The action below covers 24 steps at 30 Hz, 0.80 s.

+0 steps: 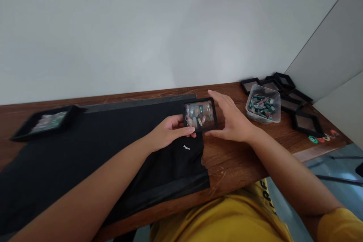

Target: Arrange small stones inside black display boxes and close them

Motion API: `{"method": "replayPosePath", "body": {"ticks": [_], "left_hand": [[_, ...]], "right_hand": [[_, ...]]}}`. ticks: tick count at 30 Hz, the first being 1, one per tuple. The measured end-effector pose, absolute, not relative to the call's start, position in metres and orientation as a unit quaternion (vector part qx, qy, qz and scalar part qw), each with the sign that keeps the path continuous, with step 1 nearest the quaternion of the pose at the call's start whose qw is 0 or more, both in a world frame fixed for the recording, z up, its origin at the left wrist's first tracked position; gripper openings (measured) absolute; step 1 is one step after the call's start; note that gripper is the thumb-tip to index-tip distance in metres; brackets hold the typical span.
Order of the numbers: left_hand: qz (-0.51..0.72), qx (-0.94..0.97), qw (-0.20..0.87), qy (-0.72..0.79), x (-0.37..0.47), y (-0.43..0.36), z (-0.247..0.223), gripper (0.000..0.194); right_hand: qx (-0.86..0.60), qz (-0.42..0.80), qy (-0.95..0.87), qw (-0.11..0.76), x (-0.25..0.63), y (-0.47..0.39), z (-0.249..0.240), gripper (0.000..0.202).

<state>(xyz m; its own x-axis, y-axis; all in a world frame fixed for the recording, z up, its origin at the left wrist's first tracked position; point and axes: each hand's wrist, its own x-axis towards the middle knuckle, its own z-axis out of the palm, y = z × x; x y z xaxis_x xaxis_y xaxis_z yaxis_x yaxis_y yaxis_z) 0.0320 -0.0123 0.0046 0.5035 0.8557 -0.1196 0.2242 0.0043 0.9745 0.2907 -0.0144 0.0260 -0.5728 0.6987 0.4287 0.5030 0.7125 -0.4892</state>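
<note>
A small black frame with a clear window [200,115] is held tilted above the edge of a black cloth [121,140]. Several small coloured pieces, some pale, some green, show behind the window. My left hand [172,130] grips the frame at its lower left corner, thumb on the front. My right hand [232,119] is spread around the frame's right side, fingers and thumb wide apart. Whether its thumb touches the lower right corner I cannot tell. On the cloth below lies a tiny white scrap [186,147].
A clear plastic tub [263,119] of green and reddish pieces stands at the right. Several black frames [307,124] lie around it, with small coloured round items [313,139] near the table edge. Another filled black frame [47,123] lies at the far left. A wall rises behind the wooden table [224,159].
</note>
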Motion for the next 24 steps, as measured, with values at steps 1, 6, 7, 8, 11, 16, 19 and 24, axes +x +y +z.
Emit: {"method": "replayPosePath", "body": {"ticks": [1, 6, 7, 8, 11, 16, 19, 24], "left_hand": [[0.279, 0.651, 0.57, 0.417, 0.032, -0.012, 0.004, 0.045], [0.286, 0.652, 0.557, 0.427, 0.03, -0.011, 0.004, 0.045], [0.287, 0.652, 0.557, 0.428, 0.03, -0.011, 0.004, 0.045], [0.289, 0.651, 0.556, 0.428, 0.03, -0.011, 0.004, 0.045], [0.294, 0.646, 0.561, 0.426, 0.029, -0.01, 0.002, 0.047], [0.286, 0.65, 0.572, 0.41, 0.028, -0.011, -0.002, 0.051], [0.273, 0.67, 0.563, 0.4, 0.028, -0.012, -0.003, 0.047], [0.273, 0.696, 0.539, 0.388, 0.031, -0.014, 0.0, 0.04]], "right_hand": [[-0.354, 0.162, -0.868, 0.308, 0.291, -0.014, 0.025, 0.113], [-0.369, 0.2, -0.854, 0.306, 0.291, -0.016, 0.022, 0.114], [-0.372, 0.215, -0.848, 0.309, 0.291, -0.016, 0.021, 0.113], [-0.377, 0.236, -0.839, 0.313, 0.29, -0.017, 0.02, 0.113], [-0.39, 0.338, -0.788, 0.336, 0.283, -0.019, 0.016, 0.106], [-0.36, 0.507, -0.697, 0.357, 0.269, -0.018, 0.011, 0.065], [-0.364, 0.548, -0.66, 0.363, 0.264, -0.017, 0.01, 0.054], [-0.381, 0.591, -0.604, 0.375, 0.262, -0.016, 0.008, 0.056]]}}
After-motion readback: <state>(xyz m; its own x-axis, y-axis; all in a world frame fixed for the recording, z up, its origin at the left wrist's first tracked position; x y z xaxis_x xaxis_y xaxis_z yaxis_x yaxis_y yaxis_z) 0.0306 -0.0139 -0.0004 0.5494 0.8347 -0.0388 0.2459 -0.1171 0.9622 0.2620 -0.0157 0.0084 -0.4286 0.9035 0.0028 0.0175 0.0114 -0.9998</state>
